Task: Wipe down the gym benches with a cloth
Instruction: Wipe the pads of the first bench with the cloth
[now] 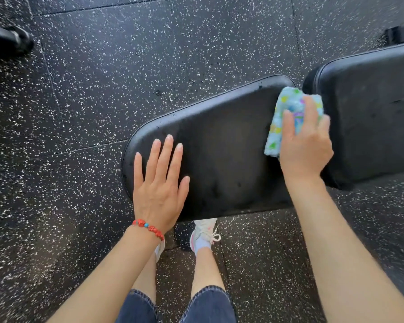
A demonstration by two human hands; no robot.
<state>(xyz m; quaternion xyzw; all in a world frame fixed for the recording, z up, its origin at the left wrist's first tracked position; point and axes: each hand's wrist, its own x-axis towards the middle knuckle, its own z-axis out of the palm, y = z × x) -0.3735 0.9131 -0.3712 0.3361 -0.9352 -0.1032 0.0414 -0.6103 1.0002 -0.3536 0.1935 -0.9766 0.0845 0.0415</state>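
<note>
Left hand (160, 183) lies flat on the black bench seat pad (222, 145), fingers straight and slightly spread; right hand (306, 141) presses the blue patterned cloth (287, 106) against the pad's far right end, fingers extended over it.

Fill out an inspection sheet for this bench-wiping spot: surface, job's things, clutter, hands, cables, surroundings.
Surface: black seat pad, worn and scuffed; a gap separates it from the back pad on the right.
Job's things: cloth, light blue with coloured print, folded, lying on the seat pad's right end at the gap.
Clutter: nothing seen.
Hands: left hand flat on the seat pad, fingers straight; right hand presses on the cloth, fingers over it.
Cables: nothing seen.
Surroundings: speckled floor; dark equipment at far left; shoe under the pad's edge.
</note>
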